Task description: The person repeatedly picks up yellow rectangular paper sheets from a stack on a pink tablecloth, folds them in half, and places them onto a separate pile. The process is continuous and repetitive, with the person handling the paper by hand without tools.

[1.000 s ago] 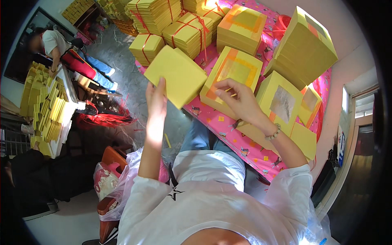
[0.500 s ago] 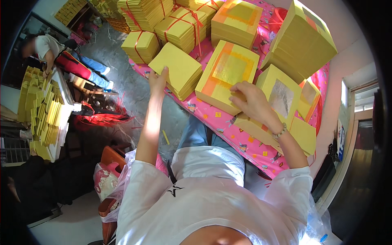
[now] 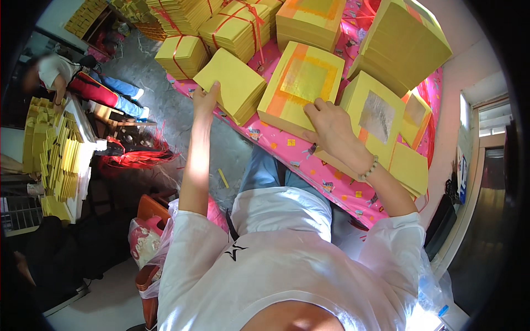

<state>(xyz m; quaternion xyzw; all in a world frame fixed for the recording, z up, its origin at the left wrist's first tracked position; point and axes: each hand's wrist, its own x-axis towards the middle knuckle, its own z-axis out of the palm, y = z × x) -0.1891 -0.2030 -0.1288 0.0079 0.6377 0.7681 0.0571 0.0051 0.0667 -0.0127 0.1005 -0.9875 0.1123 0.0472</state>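
Observation:
My left hand (image 3: 205, 102) grips the left edge of a plain yellow paper stack (image 3: 232, 83), its thumb on top and the other fingers against the side. Beside that stack, to the right, stands a taller yellow paper stack with an orange printed frame (image 3: 306, 77). My right hand (image 3: 334, 129) is closed over this stack's near right edge, fingers bent on the top sheet and thumb lower at the side. Whether it holds one sheet or several I cannot tell. A bead bracelet (image 3: 369, 167) circles my right wrist.
A pink patterned cloth (image 3: 298, 151) covers the table. Yellow bundles tied with red string (image 3: 234, 30) stand behind. More stacks, one with a silver square (image 3: 377, 117), stand at the right. At far left a person (image 3: 61, 71) works by a table of yellow paper (image 3: 58, 160).
The stacks and both hands sit slightly higher and further left in the picture. My right hand's fingers are more bent over the printed stack. My left hand keeps its hold.

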